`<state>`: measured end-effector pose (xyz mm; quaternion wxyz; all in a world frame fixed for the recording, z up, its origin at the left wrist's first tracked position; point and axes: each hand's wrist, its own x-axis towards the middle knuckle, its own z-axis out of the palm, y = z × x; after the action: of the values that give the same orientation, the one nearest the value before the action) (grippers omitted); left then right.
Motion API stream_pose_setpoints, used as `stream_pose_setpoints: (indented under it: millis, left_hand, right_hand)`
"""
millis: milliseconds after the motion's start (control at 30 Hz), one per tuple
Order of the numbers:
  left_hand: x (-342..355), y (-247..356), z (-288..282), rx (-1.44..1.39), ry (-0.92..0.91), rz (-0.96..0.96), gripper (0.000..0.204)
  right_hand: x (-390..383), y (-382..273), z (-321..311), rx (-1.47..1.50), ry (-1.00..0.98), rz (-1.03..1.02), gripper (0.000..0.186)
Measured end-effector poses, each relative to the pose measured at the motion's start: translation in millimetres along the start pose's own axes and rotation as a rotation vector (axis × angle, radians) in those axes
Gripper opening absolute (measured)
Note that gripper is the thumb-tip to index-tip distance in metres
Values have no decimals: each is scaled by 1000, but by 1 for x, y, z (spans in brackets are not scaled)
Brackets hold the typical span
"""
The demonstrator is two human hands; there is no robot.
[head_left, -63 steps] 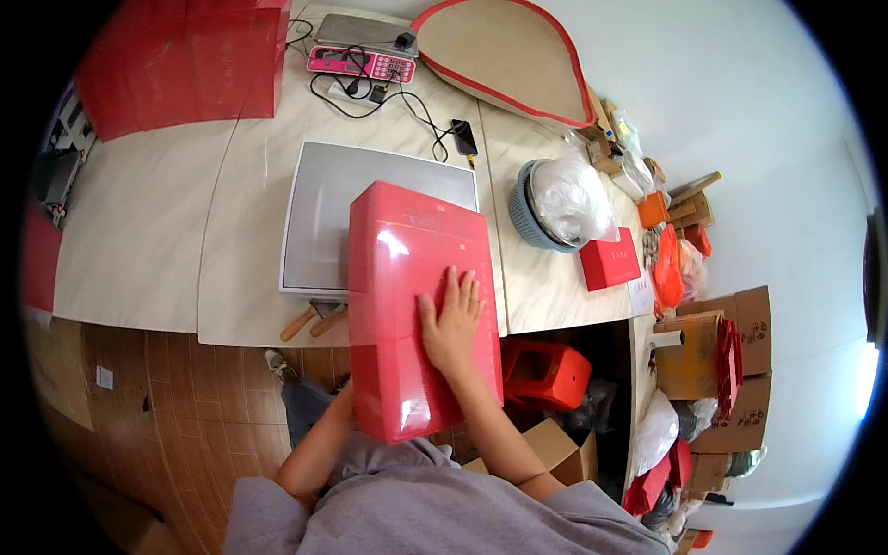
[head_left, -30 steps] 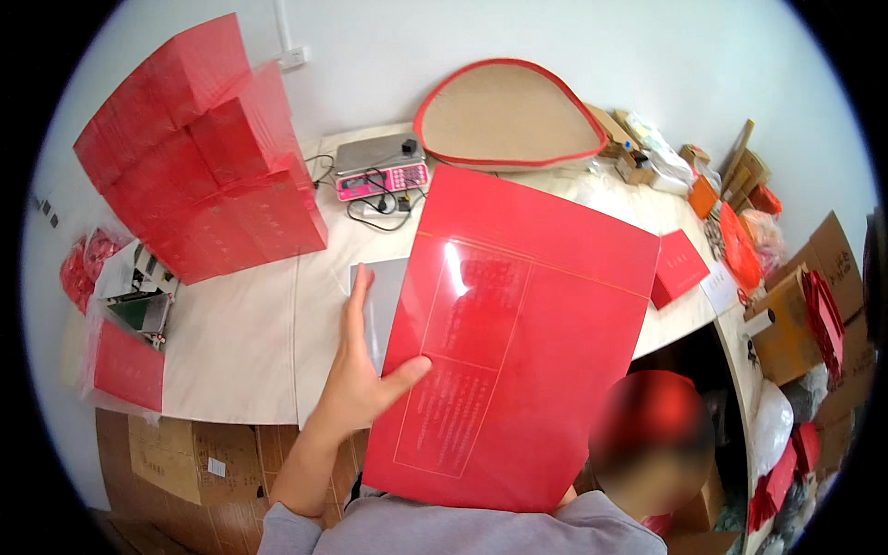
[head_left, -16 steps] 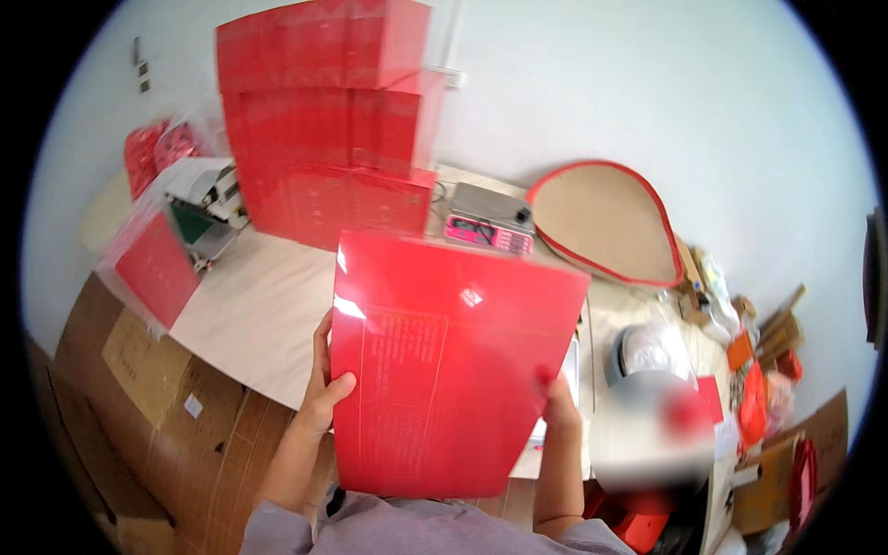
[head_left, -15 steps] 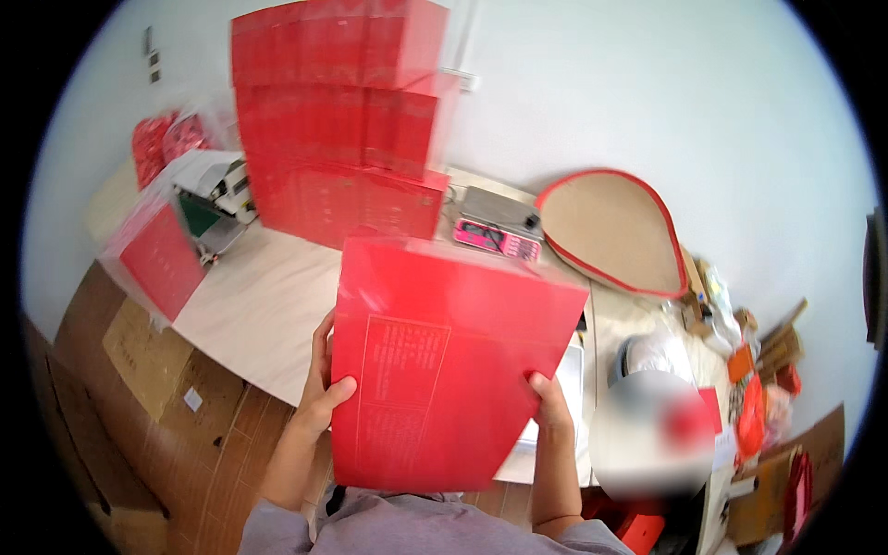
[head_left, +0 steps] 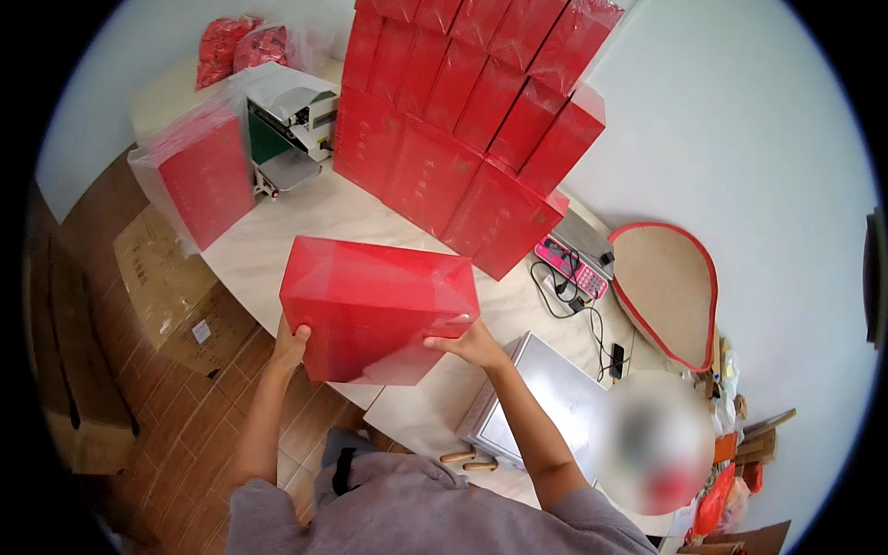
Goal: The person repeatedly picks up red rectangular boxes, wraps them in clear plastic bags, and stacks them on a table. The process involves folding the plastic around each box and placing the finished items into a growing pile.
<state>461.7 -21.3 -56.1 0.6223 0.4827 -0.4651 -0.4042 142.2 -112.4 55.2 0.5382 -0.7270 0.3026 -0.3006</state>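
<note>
Between my two hands is a red box (head_left: 377, 310) in clear plastic film, held up over the near part of the table (head_left: 250, 245). My left hand (head_left: 293, 346) grips its left end, with the thumb on the near face. My right hand (head_left: 469, 344) clasps the other end near the lower corner, thumb along the front. Fingers of both hands are partly hidden behind the box. Beyond it rises a tall stack of similar film-wrapped red boxes (head_left: 444, 190).
Left of the stack stand a white machine (head_left: 294, 116) and another wrapped red box (head_left: 208, 176). A pink-fronted scale (head_left: 573, 266) with cables, a red-rimmed round tray (head_left: 666, 291) and a silver metal box (head_left: 541, 388) lie to the right. A cardboard carton (head_left: 171, 287) sits on the floor.
The held box has moved left and away from my body and tipped, so its narrower side shows. My view has turned left, bringing the silver metal box into fuller sight.
</note>
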Motion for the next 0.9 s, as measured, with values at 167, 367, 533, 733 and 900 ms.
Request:
stream_pose_setpoints:
  millis: [167,367,533,733,900]
  left_hand:
    - [2,-59,-32,240,-126,-26,104]
    - [6,-117,-31,122,-14,-86,91]
    - [-13,-130,-9,514,-69,-144,46]
    - [-77,-141,58,193,153,-320,67]
    - [-97,-122,126,643,346,-485,66]
  right_hand:
    - [4,-12,16,190,18,51,118]
    - [-34,18,-9,7,97,66,117]
    - [-99,34,-29,-465,268,82,106]
    - [-263,51,-87,-393,819,201,72]
    - [-441,79,-146,-352,1550,328,34]
